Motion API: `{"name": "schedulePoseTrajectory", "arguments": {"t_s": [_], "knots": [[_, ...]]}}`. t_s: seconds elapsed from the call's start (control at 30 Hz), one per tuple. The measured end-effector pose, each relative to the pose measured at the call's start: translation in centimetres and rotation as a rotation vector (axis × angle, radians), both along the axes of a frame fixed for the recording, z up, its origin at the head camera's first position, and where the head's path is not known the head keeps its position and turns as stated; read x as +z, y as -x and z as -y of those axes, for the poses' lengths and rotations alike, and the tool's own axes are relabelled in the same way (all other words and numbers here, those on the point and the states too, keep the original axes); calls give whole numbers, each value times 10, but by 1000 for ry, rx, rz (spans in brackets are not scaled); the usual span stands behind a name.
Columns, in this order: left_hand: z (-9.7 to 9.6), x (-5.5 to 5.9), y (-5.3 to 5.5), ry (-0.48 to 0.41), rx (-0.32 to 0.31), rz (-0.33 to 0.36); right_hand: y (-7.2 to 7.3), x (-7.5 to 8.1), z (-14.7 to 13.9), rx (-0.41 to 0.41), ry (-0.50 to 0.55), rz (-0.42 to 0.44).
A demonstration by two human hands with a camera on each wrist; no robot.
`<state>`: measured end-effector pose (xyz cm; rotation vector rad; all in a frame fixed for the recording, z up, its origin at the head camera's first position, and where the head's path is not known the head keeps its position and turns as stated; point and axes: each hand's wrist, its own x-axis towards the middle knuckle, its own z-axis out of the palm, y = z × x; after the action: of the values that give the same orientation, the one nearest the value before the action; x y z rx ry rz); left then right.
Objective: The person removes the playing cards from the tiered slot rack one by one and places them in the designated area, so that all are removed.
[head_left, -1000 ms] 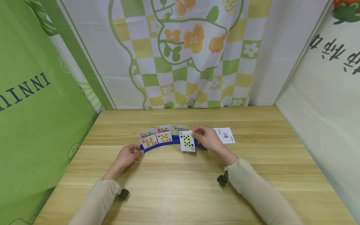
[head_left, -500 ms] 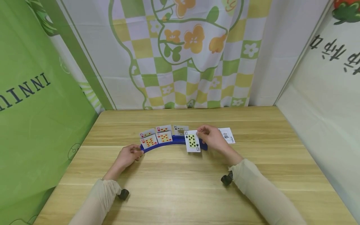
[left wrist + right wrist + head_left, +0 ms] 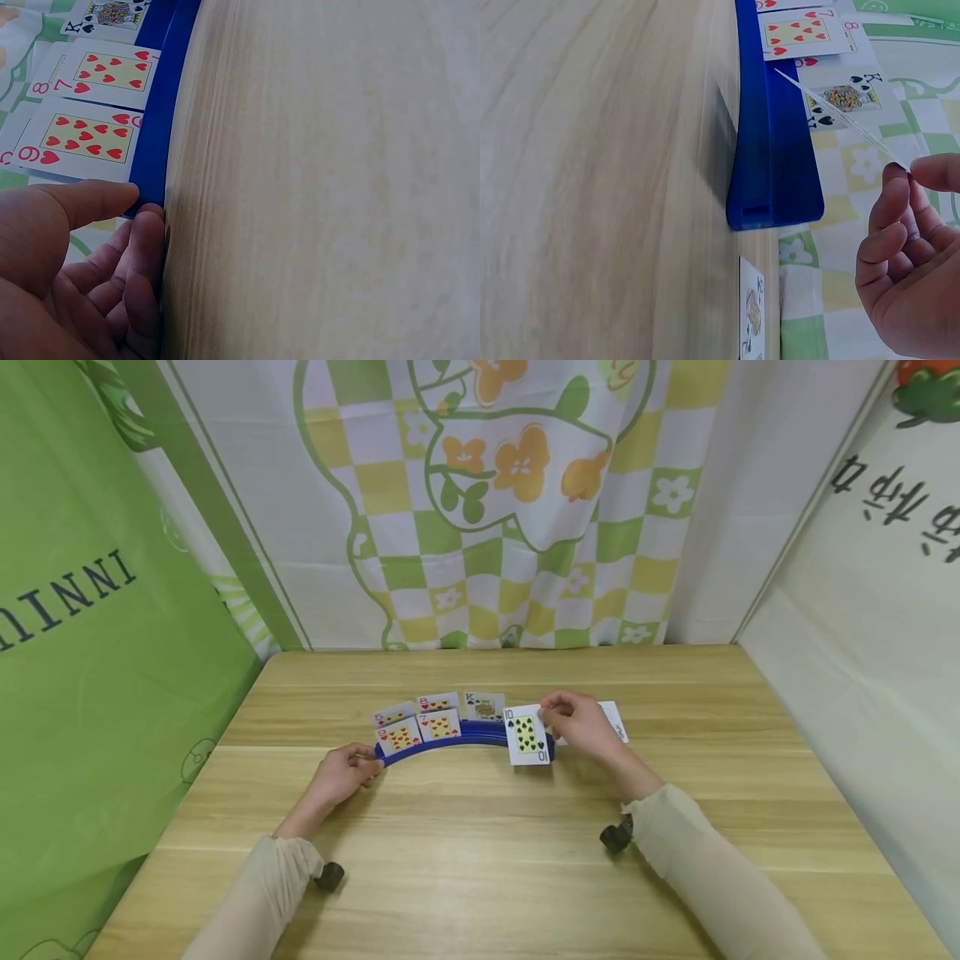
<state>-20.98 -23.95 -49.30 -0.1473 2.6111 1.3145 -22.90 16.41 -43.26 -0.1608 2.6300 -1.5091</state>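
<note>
The 10 of spades (image 3: 527,735) is held at the right end of the curved blue card holder (image 3: 480,732); the right hand (image 3: 581,727) pinches its upper right edge, the grip closed to the card's thickness. The left hand (image 3: 343,777) pinches the holder's left end. The 9 of hearts (image 3: 399,737) and 7 of hearts (image 3: 439,726) stand in the near row, the king of spades (image 3: 485,706) in the far. Right, a white card (image 3: 615,720) lies on the bench (image 3: 480,860).

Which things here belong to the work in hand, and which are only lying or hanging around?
In the work:
ten of spades, pinched by the right hand
blue card holder, held by the left hand
cards in it

Only around:
patterned curtain
face-up card, perhaps for later
</note>
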Motion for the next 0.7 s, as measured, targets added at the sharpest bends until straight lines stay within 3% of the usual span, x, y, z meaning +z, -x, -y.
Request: {"name": "schedulePoseTrajectory", "arguments": {"t_s": [0.7], "knots": [[1, -2, 1, 17, -6, -8, 6, 4, -27, -34, 29, -25]]}}
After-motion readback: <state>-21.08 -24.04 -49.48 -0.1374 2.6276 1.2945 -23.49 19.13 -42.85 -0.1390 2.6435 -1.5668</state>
